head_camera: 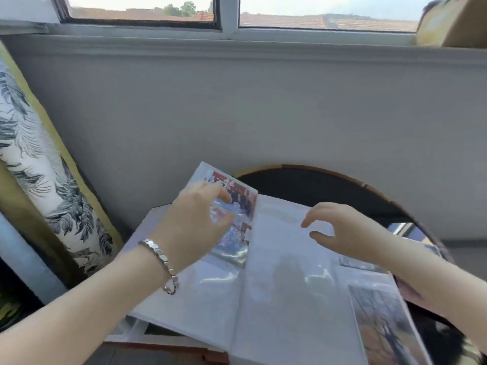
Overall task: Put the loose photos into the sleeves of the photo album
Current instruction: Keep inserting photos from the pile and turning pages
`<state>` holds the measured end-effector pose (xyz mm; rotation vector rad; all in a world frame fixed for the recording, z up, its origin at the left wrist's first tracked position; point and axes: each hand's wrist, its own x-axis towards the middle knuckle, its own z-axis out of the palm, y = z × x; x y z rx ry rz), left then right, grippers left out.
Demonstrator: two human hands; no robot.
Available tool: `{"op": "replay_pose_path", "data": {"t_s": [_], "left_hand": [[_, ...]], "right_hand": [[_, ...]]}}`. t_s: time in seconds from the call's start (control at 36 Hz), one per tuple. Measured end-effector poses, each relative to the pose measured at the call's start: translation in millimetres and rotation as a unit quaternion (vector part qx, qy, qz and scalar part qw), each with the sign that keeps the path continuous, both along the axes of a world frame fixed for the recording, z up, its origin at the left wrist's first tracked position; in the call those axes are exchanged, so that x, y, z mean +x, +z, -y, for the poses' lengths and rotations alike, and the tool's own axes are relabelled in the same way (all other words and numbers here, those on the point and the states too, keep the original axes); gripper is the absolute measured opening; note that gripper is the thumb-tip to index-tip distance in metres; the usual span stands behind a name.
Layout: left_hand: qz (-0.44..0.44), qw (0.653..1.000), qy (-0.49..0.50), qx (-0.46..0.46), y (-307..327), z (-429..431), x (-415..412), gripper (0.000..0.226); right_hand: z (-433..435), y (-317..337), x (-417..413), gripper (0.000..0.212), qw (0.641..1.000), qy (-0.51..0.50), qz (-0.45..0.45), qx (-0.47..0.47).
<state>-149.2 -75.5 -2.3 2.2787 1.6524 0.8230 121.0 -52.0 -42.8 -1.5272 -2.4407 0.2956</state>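
Currently mid-insertion: photo album [276,285] lies open on the round table [329,185], overhanging its left edge. Left hand [189,222] sits on a photo [242,204] in the left page's top sleeve, fingers curved; pinching or only pressing, cannot tell. Right hand [350,230] hovers over the blank right page, loosely curled, holding nothing. Next, likely: seat that print squarely, then fetch from what look like loose photos [363,266] near the table's right edge. No legible writing.

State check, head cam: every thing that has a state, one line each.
photo album: open, lying on the round table
top-left photo: in the left page's top sleeve
lower-right photo: on the right page, seemingly sleeved
left hand: open, fingers on the top-left photo
right hand: open, fingers loosely curled, holding nothing, over the right page
window: shut
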Motion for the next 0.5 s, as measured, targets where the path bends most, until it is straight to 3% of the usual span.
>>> {"op": "replay_pose_path", "data": {"t_s": [0.14, 0.22, 0.36, 0.5], "left_hand": [[-0.003, 0.985, -0.124, -0.117, 0.1, 7.9, 68.7, 0.002], [-0.025, 0.977, -0.152, -0.147, -9.0, 14.2, 98.9, 0.004], [-0.053, 0.971, -0.155, -0.172, -26.5, 21.7, 123.4, 0.007], [-0.042, 0.970, -0.133, -0.197, -34.4, 23.8, 125.9, 0.007]], "right_hand": [[39.4, -3.4, 93.2, 0.027, 0.966, -0.239, 0.051, -0.078], [61.5, -15.8, 126.0, 0.037, 0.936, -0.327, 0.082, -0.104], [89.8, -46.8, 149.1, 0.061, 0.928, -0.302, 0.108, -0.191], [99.9, -61.9, 159.0, 0.045, 0.950, -0.246, 0.178, -0.077]]}}
